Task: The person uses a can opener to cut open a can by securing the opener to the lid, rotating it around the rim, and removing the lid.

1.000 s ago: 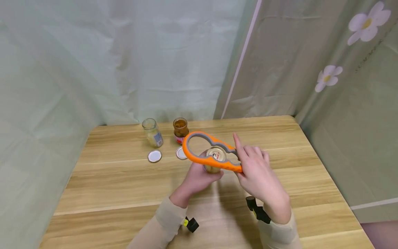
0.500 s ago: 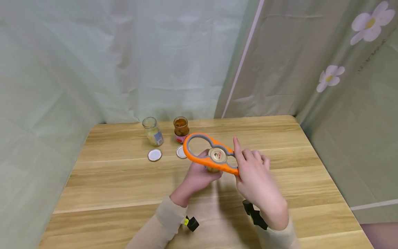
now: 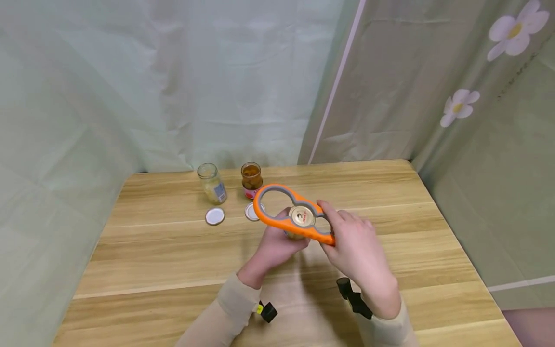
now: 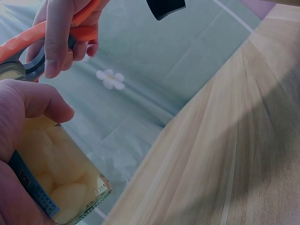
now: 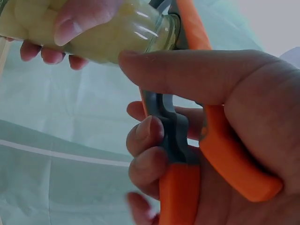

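My left hand (image 3: 277, 246) grips a glass jar (image 4: 61, 173) of pale chunks, its fingers and thumb wrapped round the body. The jar is held above the table, tilted in the left wrist view. A gold lid (image 3: 302, 216) with red print tops it. Around that lid sits an orange and grey jar opener (image 3: 270, 219), its middle notches against the lid's sides. My right hand (image 3: 353, 246) holds the opener by both handles, fingers curled round one and the palm against the other, as the right wrist view shows. In the head view most of the jar is hidden.
At the back left of the wooden table (image 3: 165, 260) stand an uncapped jar (image 3: 212, 185) with pale contents and an uncapped jar (image 3: 252, 180) with brown contents. One loose lid (image 3: 214, 216) lies before the first; another lid (image 3: 251, 212) lies partly behind the opener. Curtains hang around.
The opener's notches have come in against the gold lid, where a gap showed before. My right index finger, earlier stretched out, has folded down onto the opener. The left hand barely moved.
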Demonstrator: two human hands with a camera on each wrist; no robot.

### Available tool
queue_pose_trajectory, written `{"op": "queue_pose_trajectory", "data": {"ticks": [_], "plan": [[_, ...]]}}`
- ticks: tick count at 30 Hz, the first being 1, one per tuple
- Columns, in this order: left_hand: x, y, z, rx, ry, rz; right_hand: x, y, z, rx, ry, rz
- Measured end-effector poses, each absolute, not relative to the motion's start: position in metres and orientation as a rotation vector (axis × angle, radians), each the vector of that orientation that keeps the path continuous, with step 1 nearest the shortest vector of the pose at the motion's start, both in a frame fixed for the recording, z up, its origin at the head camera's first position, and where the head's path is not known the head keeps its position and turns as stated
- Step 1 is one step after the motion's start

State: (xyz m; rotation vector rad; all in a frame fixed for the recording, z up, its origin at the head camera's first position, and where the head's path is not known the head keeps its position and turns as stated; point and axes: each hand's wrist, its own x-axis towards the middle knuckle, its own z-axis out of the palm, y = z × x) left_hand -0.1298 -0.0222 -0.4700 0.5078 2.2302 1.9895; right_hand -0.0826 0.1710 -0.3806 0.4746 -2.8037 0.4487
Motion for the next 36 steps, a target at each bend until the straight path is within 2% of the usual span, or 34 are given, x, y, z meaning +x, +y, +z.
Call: {"op": "queue_pose_trajectory", "data": {"ticks": [36], "plan": [[-0.1293,-0.0235,-0.4675,0.674,2.104,2.085,-0.0856,0.1746,-0.3778,0.482,-2.703,0.488]]}}
